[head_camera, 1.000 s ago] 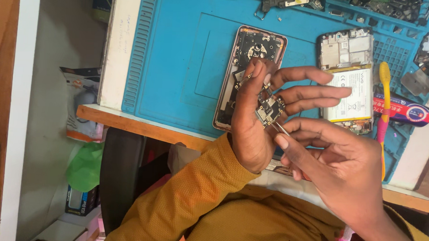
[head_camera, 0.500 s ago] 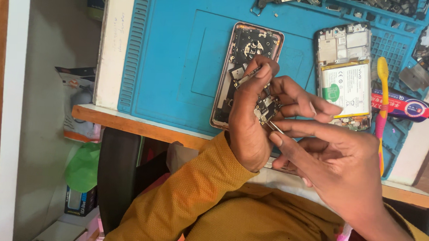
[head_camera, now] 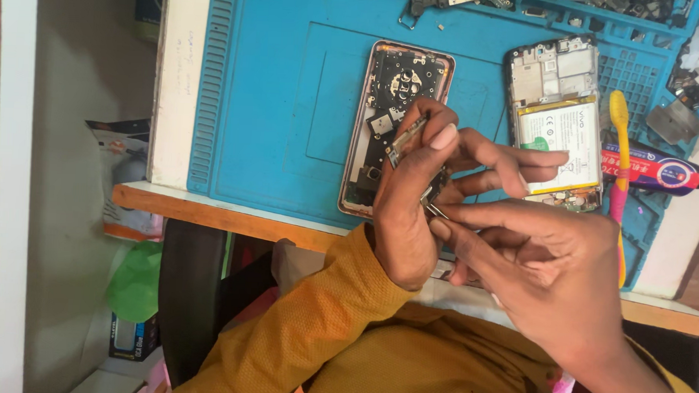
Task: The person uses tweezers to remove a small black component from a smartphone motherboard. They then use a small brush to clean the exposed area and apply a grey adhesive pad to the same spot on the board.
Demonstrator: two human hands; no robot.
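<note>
A small circuit board [head_camera: 414, 148] is pinched in the left hand [head_camera: 411, 215]; thin tweezers [head_camera: 435, 210] are gripped by the right hand [head_camera: 551, 268] above the blue mat [head_camera: 275, 99]

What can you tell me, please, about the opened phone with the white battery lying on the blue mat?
The opened phone lies flat on the blue mat, back cover off, beyond the person's fingertips. Its upper part shows a grey metal frame with small square shields; below sits a white battery with a yellow strip along its top edge and a green spot at one side. Bare circuit parts show at its lower end. A yellow-handled brush lies close beside it. Neither hand appears to touch it; the left hand holds a small circuit board nearby.
</note>
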